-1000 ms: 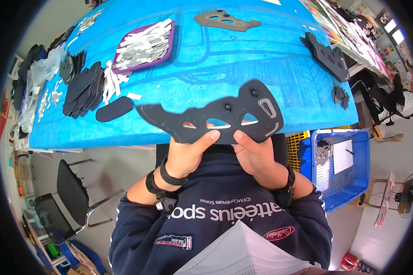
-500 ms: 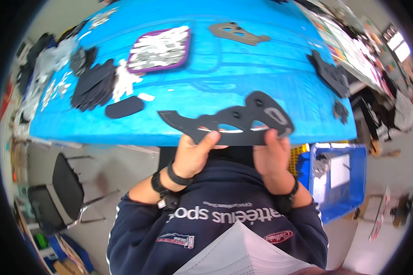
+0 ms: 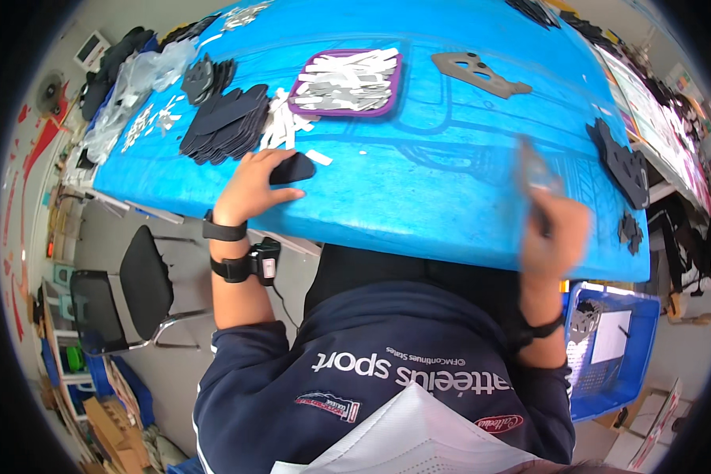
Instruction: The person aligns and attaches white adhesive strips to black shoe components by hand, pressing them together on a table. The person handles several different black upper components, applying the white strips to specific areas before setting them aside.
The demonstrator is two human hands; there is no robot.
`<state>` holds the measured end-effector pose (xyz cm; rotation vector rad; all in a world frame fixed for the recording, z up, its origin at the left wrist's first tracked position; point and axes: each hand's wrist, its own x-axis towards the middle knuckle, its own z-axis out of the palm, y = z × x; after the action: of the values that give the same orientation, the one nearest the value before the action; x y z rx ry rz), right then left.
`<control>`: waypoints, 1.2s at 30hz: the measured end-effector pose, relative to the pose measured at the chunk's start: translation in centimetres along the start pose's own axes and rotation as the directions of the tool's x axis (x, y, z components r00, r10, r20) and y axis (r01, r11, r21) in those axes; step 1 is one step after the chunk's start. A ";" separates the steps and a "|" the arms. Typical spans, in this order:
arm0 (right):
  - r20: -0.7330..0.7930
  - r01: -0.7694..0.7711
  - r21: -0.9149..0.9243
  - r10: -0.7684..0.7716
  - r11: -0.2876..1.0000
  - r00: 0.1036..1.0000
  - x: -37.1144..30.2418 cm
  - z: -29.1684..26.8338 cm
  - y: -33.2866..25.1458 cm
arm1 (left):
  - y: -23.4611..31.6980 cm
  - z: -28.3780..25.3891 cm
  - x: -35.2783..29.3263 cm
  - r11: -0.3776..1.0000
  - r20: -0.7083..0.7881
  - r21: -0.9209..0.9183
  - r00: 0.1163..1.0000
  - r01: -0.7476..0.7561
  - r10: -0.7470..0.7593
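My left hand (image 3: pixel 253 186) reaches over a flat black rounded pad (image 3: pixel 294 169) near the table's front edge. Its fingers cover the pad's left end and the thumb is spread apart below. My right hand (image 3: pixel 557 229) is raised over the right part of the front edge and smeared by motion. From it sticks up a narrow, blurred grey-brown thing (image 3: pixel 532 162) whose kind I cannot make out. Black flat pads (image 3: pixel 225 126) lie in an overlapping pile beyond my left hand. White strips (image 3: pixel 280 126) lie beside that pile.
A purple-rimmed tray (image 3: pixel 399 83) of white strips stands on the blue table (image 3: pixel 355 209). Beyond lies a grey-brown cut-out piece (image 3: pixel 482 73). Dark cut-out pieces (image 3: pixel 622 166) are at the right edge, above a blue crate (image 3: pixel 644 347). A black chair (image 3: pixel 146 272) stands lower left.
Both hands held a dark cut-out piece with holes; now they are apart. My left hand has moved left to the black pad, my right hand to the right. The view has shifted.
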<state>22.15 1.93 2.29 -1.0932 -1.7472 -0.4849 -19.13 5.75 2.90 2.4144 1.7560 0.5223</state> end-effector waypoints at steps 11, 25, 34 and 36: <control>0.600 -0.118 0.161 -0.002 0.980 0.800 -0.3 1.2 1.2 | -3.0 -0.5 -0.6 0.949 -0.376 -0.312 0.924 -0.048 -0.077; 0.526 -0.287 0.590 -0.089 0.755 0.846 -0.6 0.8 2.1 | 13.3 7.2 2.3 0.139 -0.243 -0.947 0.928 -0.290 0.282; 0.449 -0.392 0.656 0.085 0.645 0.890 -1.2 0.2 3.6 | 13.2 6.4 4.8 0.520 -0.036 -0.811 0.911 -0.267 0.411; 0.524 -0.404 0.566 0.065 0.718 0.849 -1.5 0.3 3.9 | 12.9 6.3 4.9 0.630 -0.041 -0.709 0.911 -0.316 0.410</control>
<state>25.47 3.50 0.26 -0.9226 -1.9123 0.6113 -4.06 6.86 1.75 2.1279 0.7549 0.8702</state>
